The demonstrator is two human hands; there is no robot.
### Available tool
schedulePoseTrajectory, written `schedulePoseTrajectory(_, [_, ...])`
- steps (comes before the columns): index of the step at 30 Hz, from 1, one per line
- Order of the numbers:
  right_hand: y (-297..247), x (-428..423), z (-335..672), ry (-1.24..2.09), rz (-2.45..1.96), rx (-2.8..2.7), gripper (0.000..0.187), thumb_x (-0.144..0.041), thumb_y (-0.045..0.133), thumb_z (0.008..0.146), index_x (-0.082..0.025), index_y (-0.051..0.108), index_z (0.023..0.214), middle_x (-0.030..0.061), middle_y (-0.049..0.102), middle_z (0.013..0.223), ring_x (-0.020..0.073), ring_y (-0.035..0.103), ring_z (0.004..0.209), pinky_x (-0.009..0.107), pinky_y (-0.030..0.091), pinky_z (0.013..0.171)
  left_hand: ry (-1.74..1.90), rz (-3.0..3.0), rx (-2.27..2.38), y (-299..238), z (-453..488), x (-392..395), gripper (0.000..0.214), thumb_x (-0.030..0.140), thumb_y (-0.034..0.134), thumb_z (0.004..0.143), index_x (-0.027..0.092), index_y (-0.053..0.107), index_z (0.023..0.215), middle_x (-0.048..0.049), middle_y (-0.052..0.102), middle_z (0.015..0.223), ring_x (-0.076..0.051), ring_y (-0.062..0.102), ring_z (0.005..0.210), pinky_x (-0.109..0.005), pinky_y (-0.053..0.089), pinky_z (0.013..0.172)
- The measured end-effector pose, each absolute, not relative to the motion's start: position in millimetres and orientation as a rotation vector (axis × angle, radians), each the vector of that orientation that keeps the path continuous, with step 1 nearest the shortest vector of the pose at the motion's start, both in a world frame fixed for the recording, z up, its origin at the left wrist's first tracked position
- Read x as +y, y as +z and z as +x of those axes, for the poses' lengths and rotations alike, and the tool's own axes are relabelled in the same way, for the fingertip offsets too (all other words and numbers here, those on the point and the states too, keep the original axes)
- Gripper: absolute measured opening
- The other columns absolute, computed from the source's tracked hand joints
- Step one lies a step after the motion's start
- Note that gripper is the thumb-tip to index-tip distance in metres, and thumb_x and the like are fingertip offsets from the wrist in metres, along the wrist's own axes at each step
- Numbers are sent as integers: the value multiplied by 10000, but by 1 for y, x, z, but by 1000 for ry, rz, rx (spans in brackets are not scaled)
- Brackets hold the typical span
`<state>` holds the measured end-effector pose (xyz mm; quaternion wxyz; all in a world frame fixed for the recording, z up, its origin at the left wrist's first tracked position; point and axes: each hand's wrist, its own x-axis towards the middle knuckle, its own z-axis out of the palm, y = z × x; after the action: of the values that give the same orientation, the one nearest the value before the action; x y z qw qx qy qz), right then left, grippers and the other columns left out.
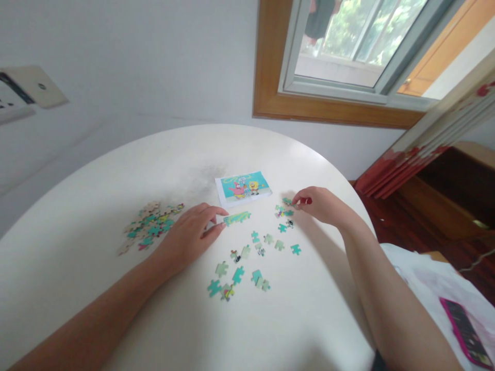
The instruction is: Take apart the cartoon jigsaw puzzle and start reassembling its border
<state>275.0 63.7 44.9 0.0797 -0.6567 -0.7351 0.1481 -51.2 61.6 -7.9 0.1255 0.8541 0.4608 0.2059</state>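
Observation:
My left hand (191, 229) rests on the round white table (116, 175), fingertips against a short joined strip of puzzle pieces (237, 218). My right hand (323, 204) is curled, its fingertips pinching a small teal puzzle piece (286, 201) beside a small cluster of pieces (283, 212). Several loose teal and pale pieces (247, 260) lie scattered between my hands and toward me. A reference picture card with cartoon figures (243, 188) lies just beyond the strip.
A heap of unsorted puzzle pieces (149, 226) lies left of my left hand. A wood-framed window (340, 56) is behind the table. A red and cream folded frame (417, 149) leans at right. A phone in a pink case (466, 332) rests on my lap.

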Motion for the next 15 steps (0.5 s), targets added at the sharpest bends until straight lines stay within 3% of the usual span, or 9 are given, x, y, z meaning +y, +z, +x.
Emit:
schedulePoseTrajectory(10, [45, 64, 278, 391, -2030, -2121, 254, -113, 550, 753, -216, 743, 882, 26, 678, 811, 136, 574, 698, 223, 394, 627, 622, 2482, 1332, -9, -51, 63, 259, 367, 486, 891, 214, 585, 1074, -23, 560, 863, -197, 551, 795, -350, 430, 814])
schedulePoseTrajectory(15, [41, 66, 279, 371, -1990, -2084, 346, -85, 542, 744, -235, 728, 994, 34, 676, 912, 142, 586, 758, 230, 408, 682, 627, 2489, 1324, -10, -51, 63, 255, 355, 480, 891, 214, 584, 1076, -23, 562, 865, -199, 556, 805, -357, 430, 833])
